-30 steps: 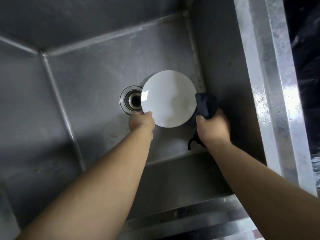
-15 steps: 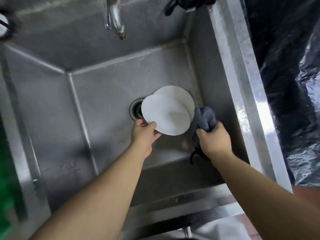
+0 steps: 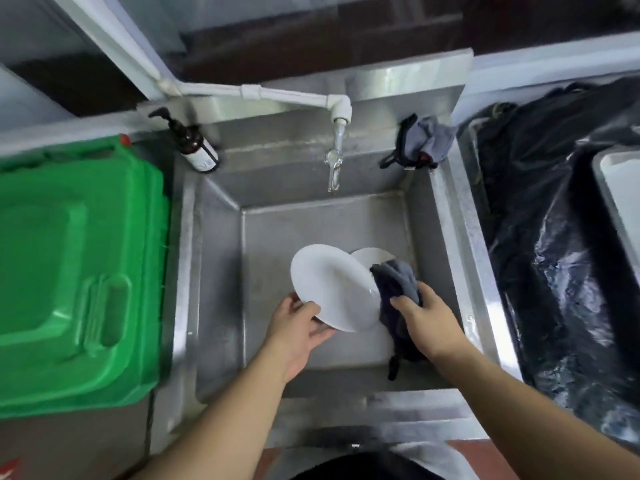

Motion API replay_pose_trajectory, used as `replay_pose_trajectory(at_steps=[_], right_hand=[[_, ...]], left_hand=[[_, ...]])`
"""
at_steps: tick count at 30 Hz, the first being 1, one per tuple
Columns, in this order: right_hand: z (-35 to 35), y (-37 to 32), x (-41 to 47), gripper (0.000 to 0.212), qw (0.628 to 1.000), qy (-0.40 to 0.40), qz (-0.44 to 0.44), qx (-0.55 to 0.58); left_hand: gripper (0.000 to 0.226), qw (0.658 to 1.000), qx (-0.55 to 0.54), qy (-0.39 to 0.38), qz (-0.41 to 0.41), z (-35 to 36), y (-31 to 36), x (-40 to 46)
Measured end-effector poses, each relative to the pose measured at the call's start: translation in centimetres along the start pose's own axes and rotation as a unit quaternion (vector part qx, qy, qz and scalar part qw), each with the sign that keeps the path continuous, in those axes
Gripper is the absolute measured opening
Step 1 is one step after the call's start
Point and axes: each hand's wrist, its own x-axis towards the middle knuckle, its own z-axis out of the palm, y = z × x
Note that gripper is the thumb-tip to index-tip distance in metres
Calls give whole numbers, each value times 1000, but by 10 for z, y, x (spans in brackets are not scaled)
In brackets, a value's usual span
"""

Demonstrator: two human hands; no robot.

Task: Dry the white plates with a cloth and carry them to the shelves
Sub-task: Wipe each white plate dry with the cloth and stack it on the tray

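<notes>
White plate above the sink: left hand grips its rim, right hand grips a cloth against it.

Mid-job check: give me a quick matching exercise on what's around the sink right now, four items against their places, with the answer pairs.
Things:
1. upper white plate
2. dark cloth
3. brown pump bottle
4. green bin lid

Places:
A. left of the sink
B. gripped by the right hand
C. back left corner of the sink rim
D. held at its edge by the left hand

Pairs: 1-D, 2-B, 3-C, 4-A
</notes>
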Motion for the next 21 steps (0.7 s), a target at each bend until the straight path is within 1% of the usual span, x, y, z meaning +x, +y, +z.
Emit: replay_pose_trajectory(at_steps=[2, 4, 6, 7, 9, 10, 12, 13, 15, 16, 17, 19, 21], right_hand=[[1, -27, -14, 32, 999, -8, -49, -18], [5, -50, -25, 31, 993, -9, -108, -49], [9, -69, -34, 32, 980, -7, -175, -92], [11, -79, -39, 37, 970, -6, -212, -118], [17, -94, -45, 56, 943, -19, -279, -177], [22, -100, -48, 64, 927, -28, -301, -223], [35, -110, -55, 69, 895, -32, -309, -321], [43, -113, -62, 71, 892, -29, -300, -338], [60, -119, -78, 76, 913, -25, -276, -299], [70, -122, -87, 74, 926, -30, -272, -261], [81, -123, -96, 66, 933, -38, -276, -228], [102, -126, -114, 49, 934, -47, -298, -193], [120, -129, -127, 47, 923, -52, -333, -187]], left_hand=[[49, 999, -23, -18, 22, -3, 13, -24], [57, 997, -39, -44, 52, -5, 25, -45], [61, 993, -46, -69, 80, -7, 36, -63], [63, 991, -49, -83, 94, -9, 42, -72], [65, 987, -48, -106, 110, -10, 52, -84], [66, 985, -45, -118, 118, -12, 56, -90], [66, 980, -49, -141, 133, -17, 64, -100], [66, 977, -51, -152, 141, -21, 70, -104], [66, 971, -40, -171, 161, -29, 82, -109], [66, 969, -32, -178, 169, -34, 88, -110], [66, 967, -25, -184, 172, -39, 92, -112], [59, 965, -21, -195, 173, -49, 100, -116], [48, 961, -16, -215, 174, -61, 104, -120]])
